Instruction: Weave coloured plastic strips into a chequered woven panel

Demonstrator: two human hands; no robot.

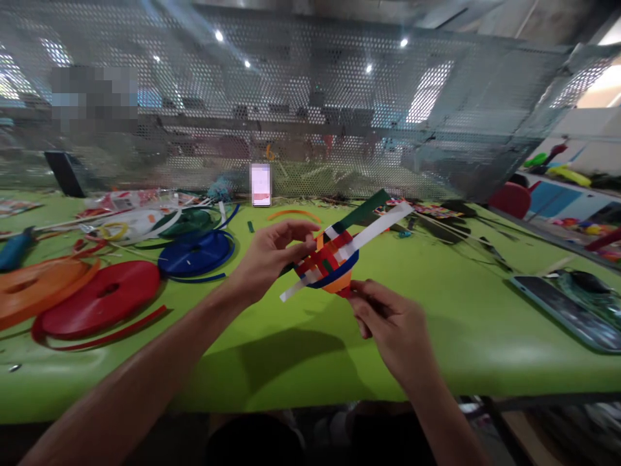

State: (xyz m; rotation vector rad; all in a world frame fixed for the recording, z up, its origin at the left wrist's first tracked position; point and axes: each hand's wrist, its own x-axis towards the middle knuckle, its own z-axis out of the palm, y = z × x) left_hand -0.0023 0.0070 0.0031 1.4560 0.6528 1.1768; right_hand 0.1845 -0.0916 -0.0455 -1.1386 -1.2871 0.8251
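Observation:
A small woven piece of flat strips (327, 262), in red, orange, white, green and blue, is held up above the green tabletop. My left hand (286, 249) pinches its left side between thumb and fingers. At its lower right, my right hand (388, 317) is closed on a red strip end (345, 291). A dark green strip (363, 210) and a white strip (381, 224) stick out to the upper right. Another white end (291, 291) points down to the left. A blue strip (342, 268) curves round the lower edge of the weave.
Coils of orange (43, 288), red (104, 301) and blue strip (196, 252) lie to the left. A lit phone (261, 184) stands at the back before a perforated metal screen (301, 97). Another phone (567, 314) lies at the right, near thin sticks (466, 239).

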